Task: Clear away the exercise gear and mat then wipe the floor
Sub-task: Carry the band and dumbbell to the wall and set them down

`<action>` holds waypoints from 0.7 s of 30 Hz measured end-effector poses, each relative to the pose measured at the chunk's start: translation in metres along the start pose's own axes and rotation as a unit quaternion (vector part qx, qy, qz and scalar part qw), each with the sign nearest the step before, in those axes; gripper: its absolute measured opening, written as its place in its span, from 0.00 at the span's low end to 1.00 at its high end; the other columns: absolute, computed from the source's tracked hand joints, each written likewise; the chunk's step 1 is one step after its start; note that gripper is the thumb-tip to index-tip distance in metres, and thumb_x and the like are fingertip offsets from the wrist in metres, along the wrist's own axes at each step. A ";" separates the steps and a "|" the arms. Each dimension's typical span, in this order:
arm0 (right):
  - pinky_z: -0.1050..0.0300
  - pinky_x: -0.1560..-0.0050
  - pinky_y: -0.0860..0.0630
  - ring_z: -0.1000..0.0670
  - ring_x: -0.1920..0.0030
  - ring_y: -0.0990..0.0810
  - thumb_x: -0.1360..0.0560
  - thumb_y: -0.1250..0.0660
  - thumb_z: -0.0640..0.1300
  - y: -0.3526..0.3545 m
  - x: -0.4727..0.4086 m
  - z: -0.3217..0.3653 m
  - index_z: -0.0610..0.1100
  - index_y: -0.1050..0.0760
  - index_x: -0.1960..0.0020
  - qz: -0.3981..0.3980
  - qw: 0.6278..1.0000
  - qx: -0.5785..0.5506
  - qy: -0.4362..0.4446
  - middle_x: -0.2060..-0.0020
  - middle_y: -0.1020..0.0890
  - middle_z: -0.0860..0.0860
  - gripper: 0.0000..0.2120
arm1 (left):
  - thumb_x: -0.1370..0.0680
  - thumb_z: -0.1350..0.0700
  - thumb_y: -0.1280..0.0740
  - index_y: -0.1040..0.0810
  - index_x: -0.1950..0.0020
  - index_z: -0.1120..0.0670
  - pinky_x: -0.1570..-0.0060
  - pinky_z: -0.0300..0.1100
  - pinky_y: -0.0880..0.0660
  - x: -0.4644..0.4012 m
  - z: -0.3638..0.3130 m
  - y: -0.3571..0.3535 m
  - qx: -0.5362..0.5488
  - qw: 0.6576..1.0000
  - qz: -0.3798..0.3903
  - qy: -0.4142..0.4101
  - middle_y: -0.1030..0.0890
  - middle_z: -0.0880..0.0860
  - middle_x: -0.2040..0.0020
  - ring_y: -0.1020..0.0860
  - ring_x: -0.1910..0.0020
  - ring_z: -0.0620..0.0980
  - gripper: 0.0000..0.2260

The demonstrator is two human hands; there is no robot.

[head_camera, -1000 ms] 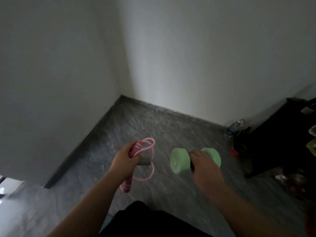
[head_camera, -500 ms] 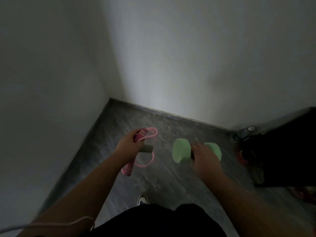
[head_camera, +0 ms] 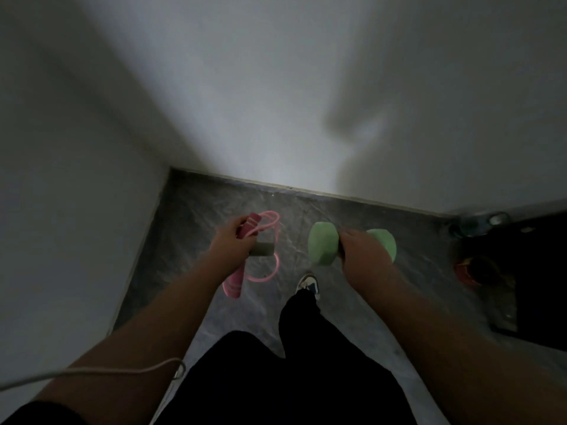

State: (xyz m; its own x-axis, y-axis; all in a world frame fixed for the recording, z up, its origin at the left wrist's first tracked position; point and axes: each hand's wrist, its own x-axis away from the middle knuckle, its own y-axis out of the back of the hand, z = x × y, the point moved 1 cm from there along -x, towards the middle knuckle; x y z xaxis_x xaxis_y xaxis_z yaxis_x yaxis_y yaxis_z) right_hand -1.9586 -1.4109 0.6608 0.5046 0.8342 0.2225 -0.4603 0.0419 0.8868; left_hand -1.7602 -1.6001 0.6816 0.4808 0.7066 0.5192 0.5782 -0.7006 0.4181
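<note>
Underfoot, grey marbled floor (head_camera: 196, 210) in a white-walled corner; dark furniture (head_camera: 540, 271) at right, a blurred bottle (head_camera: 472, 223) beside it; right hand (head_camera: 365, 256) clenched round the bar of a green dumbbell (head_camera: 322, 243), held above the floor; left hand (head_camera: 228, 245) grasping a looped pink skipping rope (head_camera: 270, 237) plus a grey cylinder (head_camera: 264, 249); one shoe (head_camera: 308, 282) below.

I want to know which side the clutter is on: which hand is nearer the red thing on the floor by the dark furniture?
Right. The right hand, gripping the green dumbbell, is closer to the red thing; the left hand, holding the pink jump rope, is farther.
</note>
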 end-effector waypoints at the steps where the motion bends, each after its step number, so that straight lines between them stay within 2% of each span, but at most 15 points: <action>1: 0.51 0.53 0.26 0.42 0.53 0.20 0.26 0.36 0.37 -0.009 -0.022 -0.008 0.43 0.21 0.50 0.007 1.000 -0.007 -0.005 0.53 0.18 0.44 0.08 | 0.25 0.64 0.32 0.23 0.42 0.51 0.52 0.47 0.22 -0.025 0.004 -0.005 0.000 1.000 -0.005 0.013 0.19 0.53 0.51 0.20 0.53 0.51 0.15; 4: 0.47 0.53 0.25 0.41 0.55 0.21 0.26 0.36 0.38 -0.048 -0.085 -0.032 0.42 0.22 0.53 0.021 1.000 -0.008 -0.017 0.55 0.19 0.43 0.05 | 0.25 0.64 0.33 0.24 0.38 0.54 0.58 0.42 0.24 -0.102 0.022 -0.018 0.008 0.999 -0.015 0.042 0.20 0.53 0.50 0.21 0.56 0.48 0.16; 6: 0.45 0.57 0.24 0.40 0.59 0.21 0.27 0.36 0.38 -0.085 -0.125 -0.053 0.42 0.23 0.56 0.008 0.999 -0.013 -0.029 0.59 0.20 0.43 0.03 | 0.24 0.65 0.33 0.24 0.37 0.55 0.63 0.39 0.25 -0.156 0.043 -0.032 0.008 0.998 -0.012 0.058 0.20 0.54 0.50 0.21 0.58 0.48 0.16; 9: 0.47 0.59 0.26 0.39 0.60 0.22 0.27 0.37 0.36 -0.153 -0.178 -0.084 0.42 0.23 0.58 0.004 0.999 -0.012 -0.049 0.61 0.21 0.43 0.04 | 0.23 0.64 0.33 0.24 0.37 0.55 0.64 0.40 0.24 -0.237 0.094 -0.060 0.006 0.997 0.006 0.075 0.19 0.56 0.50 0.21 0.59 0.49 0.15; 14: 0.49 0.51 0.26 0.44 0.52 0.21 0.22 0.41 0.39 -0.292 -0.260 -0.148 0.44 0.22 0.49 0.014 0.996 0.009 -0.088 0.53 0.19 0.46 0.09 | 0.23 0.63 0.33 0.27 0.32 0.51 0.52 0.53 0.19 -0.366 0.189 -0.125 -0.017 0.994 0.085 0.070 0.21 0.55 0.46 0.19 0.52 0.56 0.20; 18: 0.50 0.45 0.29 0.43 0.45 0.22 0.20 0.44 0.40 -0.394 -0.312 -0.200 0.46 0.24 0.42 0.052 0.991 0.053 -0.113 0.46 0.20 0.47 0.12 | 0.21 0.60 0.34 0.26 0.34 0.51 0.55 0.48 0.19 -0.459 0.254 -0.173 -0.055 0.989 0.130 0.031 0.20 0.54 0.46 0.19 0.52 0.54 0.16; 21: 0.49 0.45 0.27 0.42 0.44 0.21 0.21 0.43 0.39 -0.446 -0.352 -0.229 0.46 0.24 0.40 0.069 0.985 0.095 -0.129 0.44 0.20 0.45 0.13 | 0.21 0.57 0.33 0.26 0.36 0.50 0.55 0.50 0.18 -0.524 0.299 -0.198 -0.066 0.984 0.159 0.041 0.20 0.53 0.48 0.18 0.52 0.55 0.14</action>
State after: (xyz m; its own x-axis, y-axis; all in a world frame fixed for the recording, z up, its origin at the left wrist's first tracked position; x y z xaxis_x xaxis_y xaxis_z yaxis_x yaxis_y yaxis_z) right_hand -2.0983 -1.5976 0.0939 0.6277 0.6558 0.4195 -0.4043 -0.1859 0.8955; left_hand -1.9291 -1.8020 0.1043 0.5666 0.4425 0.6951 0.3141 -0.8958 0.3143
